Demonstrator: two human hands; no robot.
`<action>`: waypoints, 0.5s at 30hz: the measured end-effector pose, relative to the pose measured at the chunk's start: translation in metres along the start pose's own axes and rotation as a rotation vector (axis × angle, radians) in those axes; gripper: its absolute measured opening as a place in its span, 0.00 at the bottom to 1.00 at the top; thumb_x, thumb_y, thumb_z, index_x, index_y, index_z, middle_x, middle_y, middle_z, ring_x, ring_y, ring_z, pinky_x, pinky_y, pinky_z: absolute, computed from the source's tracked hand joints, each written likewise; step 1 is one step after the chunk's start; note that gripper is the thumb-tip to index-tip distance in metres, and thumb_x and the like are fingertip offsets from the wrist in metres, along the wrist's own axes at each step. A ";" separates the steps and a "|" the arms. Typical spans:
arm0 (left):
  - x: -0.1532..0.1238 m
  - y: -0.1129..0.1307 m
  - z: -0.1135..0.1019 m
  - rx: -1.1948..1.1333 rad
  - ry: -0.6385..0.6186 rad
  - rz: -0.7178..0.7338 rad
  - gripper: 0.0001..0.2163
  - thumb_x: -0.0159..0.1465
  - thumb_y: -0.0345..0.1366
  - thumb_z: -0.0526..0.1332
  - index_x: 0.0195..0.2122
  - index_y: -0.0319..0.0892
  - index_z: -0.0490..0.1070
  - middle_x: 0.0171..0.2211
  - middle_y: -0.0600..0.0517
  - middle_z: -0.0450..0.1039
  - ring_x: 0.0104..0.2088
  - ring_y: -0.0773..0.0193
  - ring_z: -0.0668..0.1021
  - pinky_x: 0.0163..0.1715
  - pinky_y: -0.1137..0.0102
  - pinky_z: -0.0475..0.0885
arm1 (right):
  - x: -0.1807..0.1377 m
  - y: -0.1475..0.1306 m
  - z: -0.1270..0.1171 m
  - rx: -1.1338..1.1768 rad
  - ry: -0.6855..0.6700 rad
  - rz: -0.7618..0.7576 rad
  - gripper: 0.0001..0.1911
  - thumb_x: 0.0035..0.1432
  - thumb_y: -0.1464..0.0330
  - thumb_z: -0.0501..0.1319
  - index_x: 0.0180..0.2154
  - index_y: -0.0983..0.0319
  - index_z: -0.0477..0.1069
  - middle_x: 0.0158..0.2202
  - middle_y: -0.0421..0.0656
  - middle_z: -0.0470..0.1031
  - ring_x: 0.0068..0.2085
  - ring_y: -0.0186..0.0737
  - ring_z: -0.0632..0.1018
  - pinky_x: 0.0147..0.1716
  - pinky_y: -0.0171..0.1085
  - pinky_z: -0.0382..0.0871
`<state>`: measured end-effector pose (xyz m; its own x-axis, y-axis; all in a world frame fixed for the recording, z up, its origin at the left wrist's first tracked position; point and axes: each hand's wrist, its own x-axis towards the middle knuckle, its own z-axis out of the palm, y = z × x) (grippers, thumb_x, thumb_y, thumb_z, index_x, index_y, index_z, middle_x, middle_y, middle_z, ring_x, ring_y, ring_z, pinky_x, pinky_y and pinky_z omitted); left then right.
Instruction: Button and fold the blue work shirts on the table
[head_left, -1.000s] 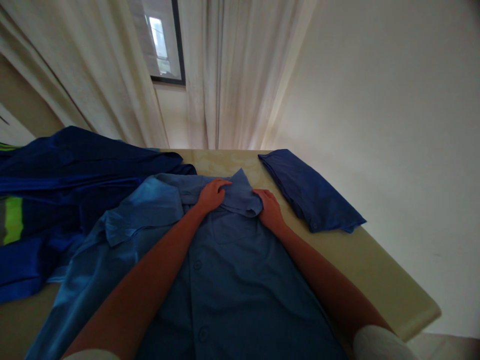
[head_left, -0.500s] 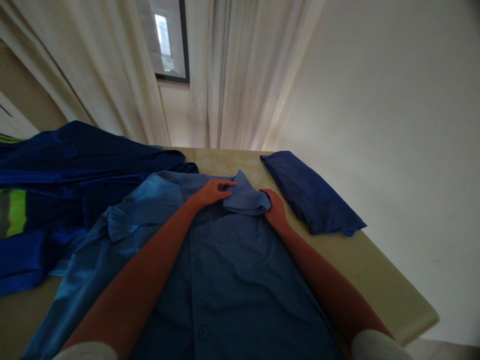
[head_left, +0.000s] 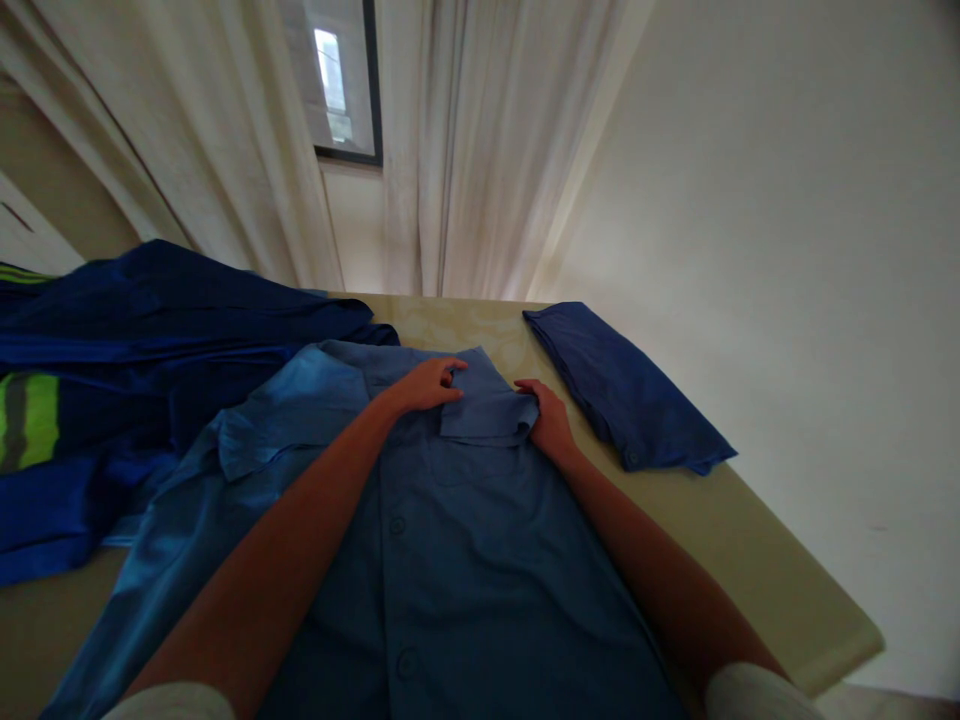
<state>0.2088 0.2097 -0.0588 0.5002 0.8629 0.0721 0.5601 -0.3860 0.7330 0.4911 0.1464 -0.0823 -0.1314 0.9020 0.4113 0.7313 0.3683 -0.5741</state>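
A blue button-up shirt (head_left: 465, 570) lies front up before me. Near its upper right, a paler flap of its cloth (head_left: 484, 405) is turned over onto the chest, with a fairly straight lower edge. My right hand (head_left: 551, 415) grips the flap's right edge, fingers curled around it and partly hidden. At the flap's left side rests my left hand (head_left: 427, 385), thumb and index finger apart, fingertips touching the cloth. Both forearms reach across the shirt.
Dark blue garments with a yellow-green band (head_left: 37, 420) are heaped at the left. A folded navy garment (head_left: 626, 385) lies on the right of the yellowish table (head_left: 780, 570). Cream curtains (head_left: 495, 150) hang behind, and a pale wall (head_left: 810, 250) stands at the right.
The flap has come down flatter onto the shirt, its raised top corner lower and its lower edge straighter. Both hands have stayed nearly in place.
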 end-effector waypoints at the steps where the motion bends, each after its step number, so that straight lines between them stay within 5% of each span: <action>1: 0.000 0.002 0.001 0.033 0.041 -0.007 0.30 0.60 0.40 0.66 0.63 0.39 0.70 0.31 0.52 0.76 0.33 0.60 0.79 0.37 0.67 0.73 | 0.000 -0.001 0.000 -0.017 -0.004 -0.008 0.24 0.53 0.72 0.56 0.53 0.60 0.73 0.46 0.49 0.81 0.48 0.49 0.79 0.51 0.47 0.71; 6: -0.005 0.008 0.016 0.339 0.359 0.027 0.23 0.68 0.43 0.57 0.62 0.40 0.72 0.60 0.39 0.72 0.57 0.51 0.76 0.60 0.57 0.70 | -0.003 -0.012 -0.001 -0.168 -0.044 -0.058 0.24 0.57 0.72 0.56 0.55 0.63 0.73 0.50 0.53 0.76 0.51 0.51 0.76 0.54 0.46 0.69; 9: -0.010 0.006 0.025 0.496 0.249 0.121 0.27 0.69 0.38 0.54 0.69 0.46 0.64 0.73 0.46 0.58 0.69 0.50 0.65 0.67 0.53 0.62 | -0.004 -0.018 -0.004 -0.249 -0.091 -0.049 0.24 0.58 0.73 0.56 0.57 0.63 0.72 0.50 0.53 0.75 0.51 0.51 0.75 0.55 0.45 0.68; 15: -0.011 0.002 0.032 0.560 0.132 0.070 0.29 0.73 0.50 0.47 0.72 0.44 0.59 0.74 0.47 0.55 0.72 0.50 0.60 0.71 0.52 0.53 | 0.004 -0.018 -0.021 -0.412 -0.293 -0.048 0.23 0.60 0.76 0.55 0.56 0.63 0.74 0.50 0.53 0.76 0.52 0.51 0.75 0.55 0.44 0.68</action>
<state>0.2261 0.1889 -0.0796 0.4817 0.8489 0.2178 0.8109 -0.5259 0.2564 0.4912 0.1388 -0.0558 -0.3108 0.9332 0.1805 0.9153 0.3451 -0.2078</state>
